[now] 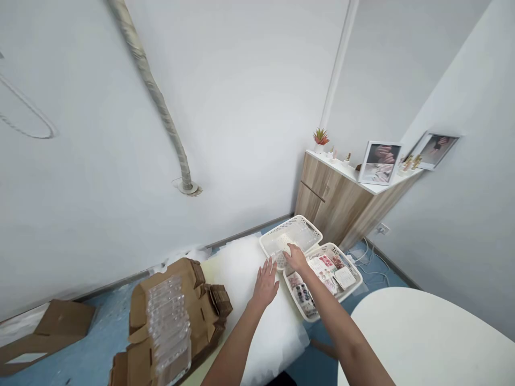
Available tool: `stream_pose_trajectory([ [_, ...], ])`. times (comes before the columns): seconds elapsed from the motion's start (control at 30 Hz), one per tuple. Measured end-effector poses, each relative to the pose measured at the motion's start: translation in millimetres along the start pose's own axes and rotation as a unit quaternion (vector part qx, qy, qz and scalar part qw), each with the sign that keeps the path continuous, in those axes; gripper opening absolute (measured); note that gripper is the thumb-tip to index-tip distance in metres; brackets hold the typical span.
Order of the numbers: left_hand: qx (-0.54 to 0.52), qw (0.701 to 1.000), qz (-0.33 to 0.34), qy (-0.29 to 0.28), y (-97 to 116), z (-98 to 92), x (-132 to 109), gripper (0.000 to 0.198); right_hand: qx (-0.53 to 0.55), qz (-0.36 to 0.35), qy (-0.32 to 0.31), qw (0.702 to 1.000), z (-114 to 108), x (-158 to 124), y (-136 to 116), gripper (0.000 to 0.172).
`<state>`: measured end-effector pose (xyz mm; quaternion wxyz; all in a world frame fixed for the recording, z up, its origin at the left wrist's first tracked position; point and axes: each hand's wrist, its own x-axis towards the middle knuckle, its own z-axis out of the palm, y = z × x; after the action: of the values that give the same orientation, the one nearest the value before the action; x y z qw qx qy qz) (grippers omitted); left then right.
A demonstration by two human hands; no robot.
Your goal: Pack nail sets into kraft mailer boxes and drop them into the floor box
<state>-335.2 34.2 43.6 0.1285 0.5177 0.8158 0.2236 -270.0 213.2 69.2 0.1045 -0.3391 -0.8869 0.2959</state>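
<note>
Your left hand (pixel 265 284) is open wide, fingers spread, just beside a white basket (pixel 309 225). Your right hand (pixel 296 257) lies on a pale packet (pixel 285 242) in that basket; you can't tell if it grips. Another basket (pixel 300 306) of little cards sits at 3 o'clock. A brown box (pixel 173 273) of clear cases (pixel 169 321) sits at 9 o'clock.

A wood-veneer cabinet (pixel 333 201) is occupying the corner of the white walls (pixel 241 107); a flexible duct (pixel 151 91) is entering one wall above blue flooring (pixel 104 332).

Bright even lt, edges warped.
</note>
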Motion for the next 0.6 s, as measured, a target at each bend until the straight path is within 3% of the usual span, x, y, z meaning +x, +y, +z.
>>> stream_pose_trajectory([
  [0.1,0.016,1.000,0.017,0.000,-13.1,10.7,12.3,0.066,0.009,0.058,-0.081,0.995,25.9,39.7,-17.8,0.055],
  [0.2,0.018,0.999,0.039,0.027,-22.3,21.5,11.0,0.070,-0.006,0.093,-0.120,0.988,47.6,53.3,-27.5,0.056],
  [0.33,0.021,0.997,0.054,0.044,-28.2,30.0,7.4,0.073,-0.018,0.104,-0.051,0.993,63.6,51.8,-30.4,0.051],
  [0.43,0.012,0.997,0.056,0.042,-31.0,29.8,8.7,0.073,0.035,0.130,0.010,0.991,67.2,51.0,-31.6,0.048],
  [0.6,-0.049,0.996,0.067,0.045,-28.1,6.2,11.2,0.060,0.141,0.145,0.072,0.977,54.2,41.5,-38.6,0.026],
])
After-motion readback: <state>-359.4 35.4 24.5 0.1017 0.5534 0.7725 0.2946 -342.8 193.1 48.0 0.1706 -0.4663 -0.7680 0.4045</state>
